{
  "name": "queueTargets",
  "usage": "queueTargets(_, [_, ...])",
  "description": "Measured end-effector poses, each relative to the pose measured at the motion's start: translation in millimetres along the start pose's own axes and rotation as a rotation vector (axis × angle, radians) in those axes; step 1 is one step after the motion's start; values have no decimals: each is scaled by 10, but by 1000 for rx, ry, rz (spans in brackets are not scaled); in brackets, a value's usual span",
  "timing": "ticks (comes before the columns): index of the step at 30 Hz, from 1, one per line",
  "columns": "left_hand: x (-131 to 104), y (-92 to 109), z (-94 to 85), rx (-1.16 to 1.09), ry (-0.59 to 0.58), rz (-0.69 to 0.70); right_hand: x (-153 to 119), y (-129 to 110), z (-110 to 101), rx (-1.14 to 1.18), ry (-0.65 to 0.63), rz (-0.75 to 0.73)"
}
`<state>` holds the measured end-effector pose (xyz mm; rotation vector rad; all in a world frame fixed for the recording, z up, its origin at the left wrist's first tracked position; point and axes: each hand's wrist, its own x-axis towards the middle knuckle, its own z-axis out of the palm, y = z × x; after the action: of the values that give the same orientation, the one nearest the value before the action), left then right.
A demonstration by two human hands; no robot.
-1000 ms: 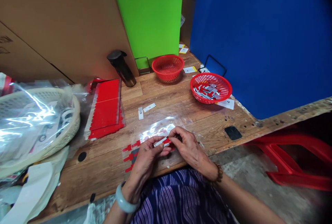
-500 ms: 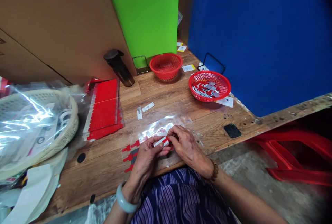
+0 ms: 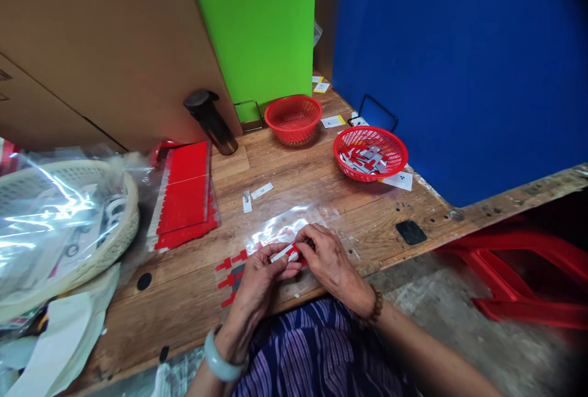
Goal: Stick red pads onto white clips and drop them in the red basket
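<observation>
Near the table's front edge, my left hand (image 3: 264, 274) holds a small white piece (image 3: 283, 253) between thumb and fingers. My right hand (image 3: 326, 259) pinches a red part (image 3: 293, 250) at the right end of that piece. Beneath both hands lies a clear plastic sheet (image 3: 280, 222), with several red tabbed pieces (image 3: 226, 280) showing left of my left hand. Two small white pieces (image 3: 261, 191) rest on the table beyond the sheet. To the right, a red basket (image 3: 399, 158) holds white and red pieces.
Another red basket (image 3: 294, 121) stands at the back beside a dark bottle (image 3: 214, 124). At left are red sheets (image 3: 186, 185) and a cream basket (image 3: 124, 219) covered in plastic. A black pad (image 3: 411, 232) lies at right; a red stool (image 3: 496, 262) stands beyond the table edge.
My right fingers have shifted slightly left along the white piece. Both hands otherwise keep nearly the same place and grip.
</observation>
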<state>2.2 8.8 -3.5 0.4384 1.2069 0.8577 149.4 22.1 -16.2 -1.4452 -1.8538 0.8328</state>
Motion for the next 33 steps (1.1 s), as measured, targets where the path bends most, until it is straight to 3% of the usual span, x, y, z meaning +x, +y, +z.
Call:
queueTargets(9, [-16, -9, 12, -1, 56, -39, 39, 153, -30, 180, 171, 63])
queueTargets(18, [-7, -34, 11, -3, -12, -22, -30, 78, -40, 525, -194, 256])
queueTargets(33, [19, -51, -21, 72, 6, 56, 24, 83, 22, 745, -336, 418])
